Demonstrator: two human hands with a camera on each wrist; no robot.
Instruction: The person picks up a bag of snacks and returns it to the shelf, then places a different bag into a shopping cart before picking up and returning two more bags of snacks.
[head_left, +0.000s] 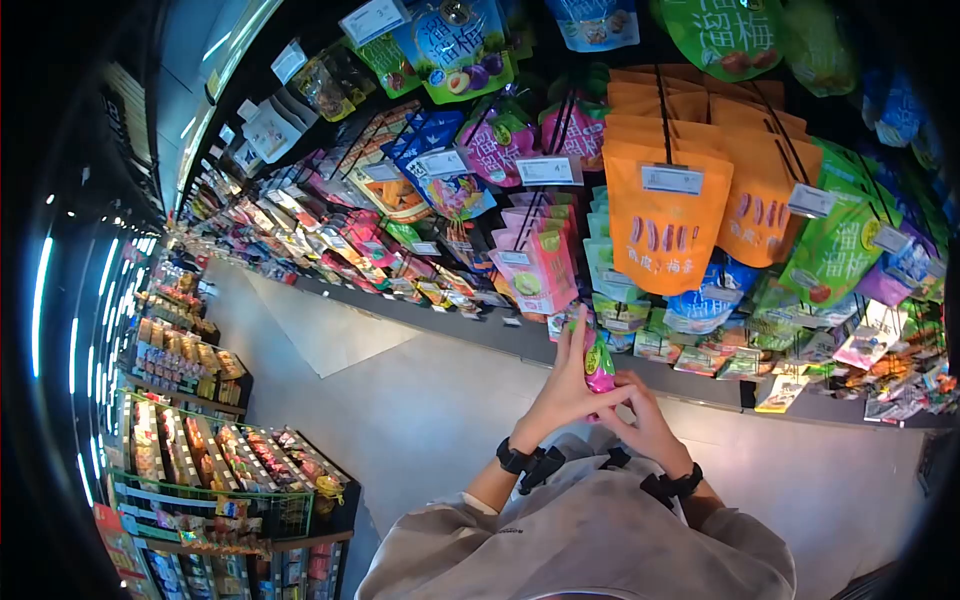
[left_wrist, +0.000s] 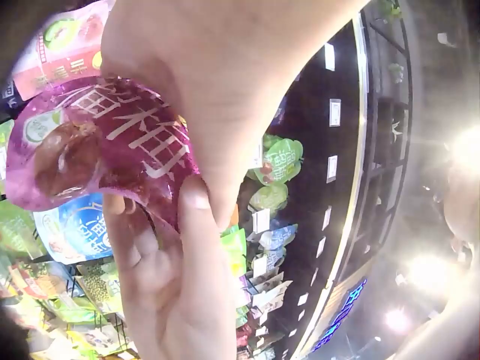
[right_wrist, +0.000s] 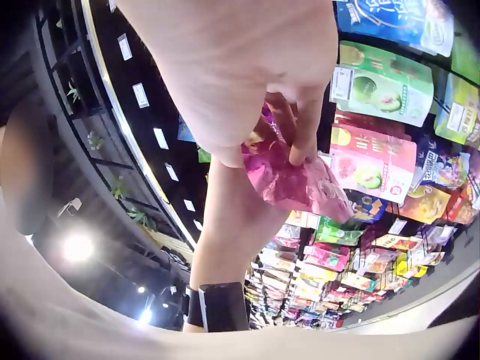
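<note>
A magenta bag of dried plums (head_left: 600, 368) is held between both hands in front of the body. My left hand (head_left: 568, 388) grips it from the left side, with fingers pointing up toward the shelf. On the bag's lower right, my right hand (head_left: 642, 422) pinches the edge, and its thumb lies along the film in the left wrist view. That view shows the printed front of the bag (left_wrist: 97, 146), with a plum picture and white characters. In the right wrist view the shiny crinkled film of the bag (right_wrist: 289, 180) shows beyond the fingers.
Orange pouches (head_left: 665, 205) hang on hooks ahead, with pink pouches (head_left: 540, 255) to their left and green bags (head_left: 835, 240) to their right. Price tags (head_left: 672, 179) stick out in front. A snack display stand (head_left: 230, 480) is at the lower left, and grey floor (head_left: 400, 420) lies between.
</note>
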